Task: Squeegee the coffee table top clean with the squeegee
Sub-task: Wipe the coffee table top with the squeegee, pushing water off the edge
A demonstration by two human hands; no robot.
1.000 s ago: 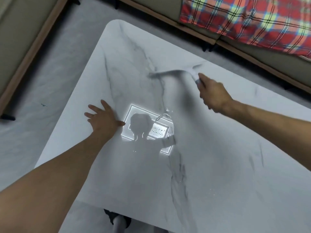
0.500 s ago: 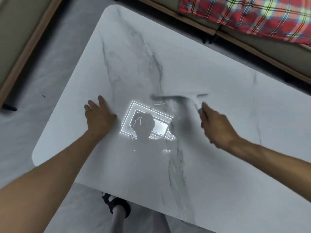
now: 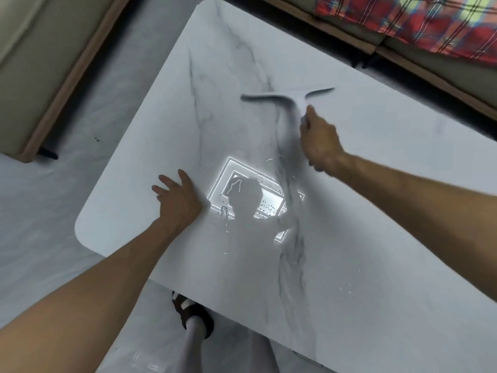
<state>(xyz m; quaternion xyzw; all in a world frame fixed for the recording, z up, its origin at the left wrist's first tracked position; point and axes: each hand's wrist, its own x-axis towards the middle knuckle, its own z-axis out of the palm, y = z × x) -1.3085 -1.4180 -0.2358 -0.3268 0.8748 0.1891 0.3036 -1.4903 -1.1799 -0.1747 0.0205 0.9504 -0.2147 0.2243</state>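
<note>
The coffee table (image 3: 150,173) has a white marble top with grey veins and rounded corners. My right hand (image 3: 320,141) grips the handle of a pale grey squeegee (image 3: 285,99), whose blade lies across the far middle of the top, blurred by motion. My left hand (image 3: 178,201) rests flat on the table near its left edge, fingers spread. Water drops and streaks (image 3: 269,205) glint in the bright ceiling-light reflection between my hands.
A beige sofa with a wooden base (image 3: 45,76) stands to the left. Another sofa with a red plaid blanket (image 3: 419,25) runs along the far side. My foot in a dark sandal (image 3: 193,313) stands at the table's near edge. A few droplets (image 3: 347,288) lie near right.
The squeegee came toward me over the wet patch half a second ago, and it has now moved back out to the far middle of the top. My left hand has stayed planted.
</note>
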